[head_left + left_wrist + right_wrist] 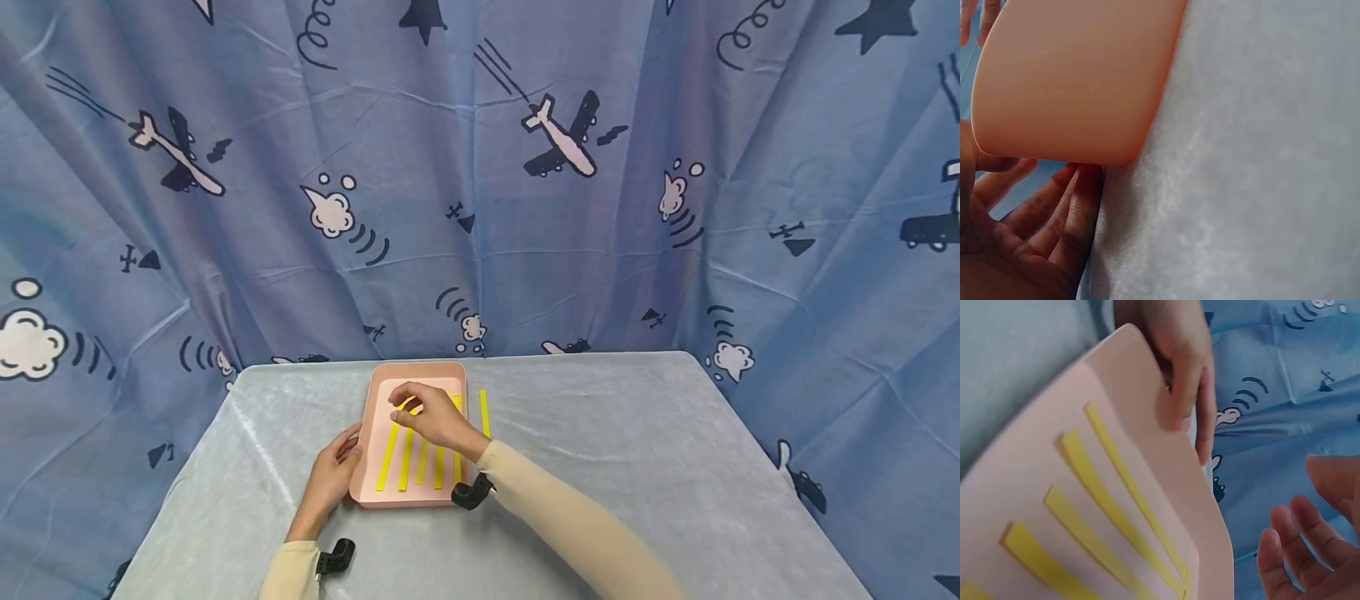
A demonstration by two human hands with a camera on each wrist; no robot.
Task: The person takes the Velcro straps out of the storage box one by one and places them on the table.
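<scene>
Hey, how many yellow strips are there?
6 strips: five side by side in the tray, one on the table just right of it. The right hand covers parts of some, so others may be hidden.

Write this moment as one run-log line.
Left hand: touching pink tray, left side | right hand: empty, over tray | yellow strips: several inside, one outside, right

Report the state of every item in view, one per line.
Cloth: spread out
Tray: upright, on the cloth
Strips: five, lying inside the tray
Loose strip: outside the tray
Left hand: touching the tray's side
Right hand: above tray, apparently empty
Curtain: hanging, creased
</scene>
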